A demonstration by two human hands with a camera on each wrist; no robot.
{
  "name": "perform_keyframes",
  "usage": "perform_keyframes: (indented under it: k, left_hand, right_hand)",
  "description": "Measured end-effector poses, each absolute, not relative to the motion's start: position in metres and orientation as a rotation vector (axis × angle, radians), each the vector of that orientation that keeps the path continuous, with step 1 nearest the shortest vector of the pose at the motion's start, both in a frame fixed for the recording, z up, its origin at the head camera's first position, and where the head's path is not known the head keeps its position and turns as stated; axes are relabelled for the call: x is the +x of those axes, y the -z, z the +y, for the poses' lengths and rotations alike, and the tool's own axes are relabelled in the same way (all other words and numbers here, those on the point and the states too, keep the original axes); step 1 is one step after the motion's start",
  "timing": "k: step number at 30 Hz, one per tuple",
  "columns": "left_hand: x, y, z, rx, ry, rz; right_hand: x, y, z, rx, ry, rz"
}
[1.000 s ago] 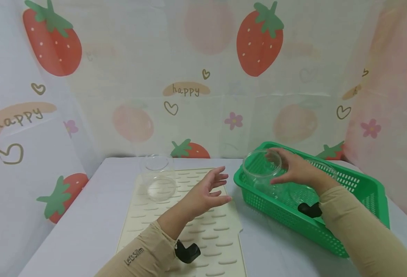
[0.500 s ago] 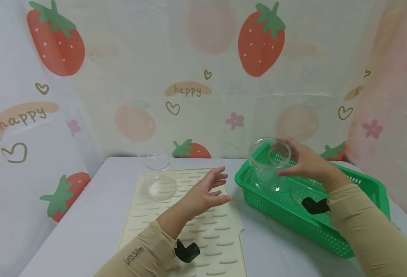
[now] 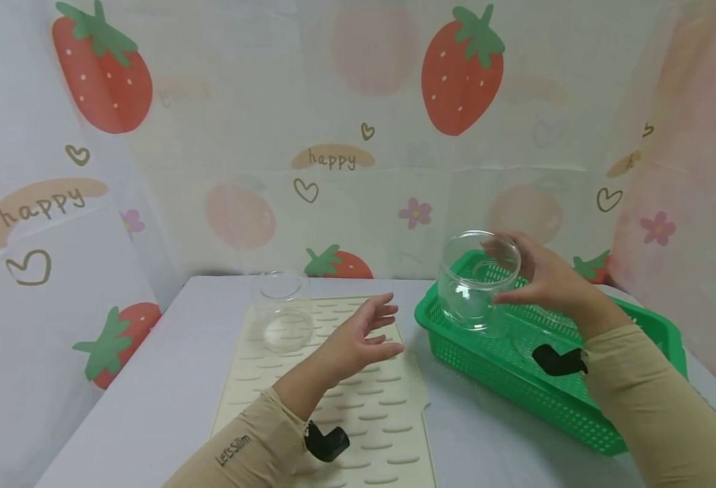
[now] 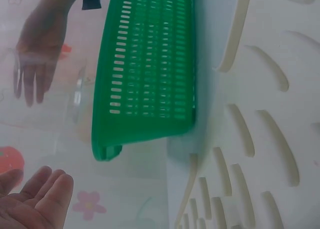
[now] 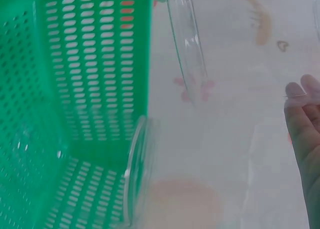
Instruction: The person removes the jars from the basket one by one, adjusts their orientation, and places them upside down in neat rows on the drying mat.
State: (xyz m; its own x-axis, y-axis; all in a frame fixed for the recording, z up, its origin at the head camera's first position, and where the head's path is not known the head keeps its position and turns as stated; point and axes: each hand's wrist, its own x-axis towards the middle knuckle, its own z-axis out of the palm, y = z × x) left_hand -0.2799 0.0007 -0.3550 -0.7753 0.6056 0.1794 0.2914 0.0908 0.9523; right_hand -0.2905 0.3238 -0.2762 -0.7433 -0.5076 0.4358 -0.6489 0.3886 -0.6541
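Note:
My right hand (image 3: 553, 285) grips a clear round jar (image 3: 470, 301) by its side, thumb in front and fingers behind, over the far left part of the green basket (image 3: 516, 386). Part of that jar's rim (image 5: 187, 44) crosses the upper right wrist view. At least one more clear vessel (image 3: 531, 339) is in the basket; its outline is faint. My left hand (image 3: 358, 342) hovers over the cream mat (image 3: 376, 420), fingers extended, thumb apart, holding nothing. Behind it, another clear jar (image 3: 287, 332) stands upright on the mat's far left part.
A white-covered table (image 3: 132, 393) carries the mat and basket, with a narrow strip between them. Strawberry-printed cloth (image 3: 236, 115) closes off the back and both sides. Black wrist pieces (image 3: 327, 440) show on both arms.
My right hand has raised the clear jar from inside the basket, shifting slightly rightward. The left hand has barely moved. The camera view has drifted a little.

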Motion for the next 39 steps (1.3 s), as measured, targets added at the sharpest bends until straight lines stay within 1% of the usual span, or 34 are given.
perform_keyframes:
  k: [9, 20, 26, 32, 39]
  left_hand:
    - [-0.279, 0.353, -0.003, 0.894, -1.762, 2.107]
    - [-0.281, 0.353, -0.013, 0.896, -1.843, 2.103]
    - [-0.281, 0.352, -0.018, 0.888, -1.936, 2.048]
    - [-0.28, 0.354, -0.021, 0.912, -2.012, 1.984]
    - [-0.276, 0.354, -0.022, 0.906, -2.061, 1.893]
  right_hand:
    - [-0.283, 0.275, 0.306, 1.28, -1.517, -2.215]
    - [-0.28, 0.29, 0.28, 1.423, -1.814, -1.835]
    - [-0.276, 0.303, 0.262, 1.439, -1.991, -1.615]
    - [-0.273, 0.316, 0.248, 1.365, -2.103, -1.527]
    - [-0.273, 0.328, 0.234, 1.379, -2.249, -1.38]
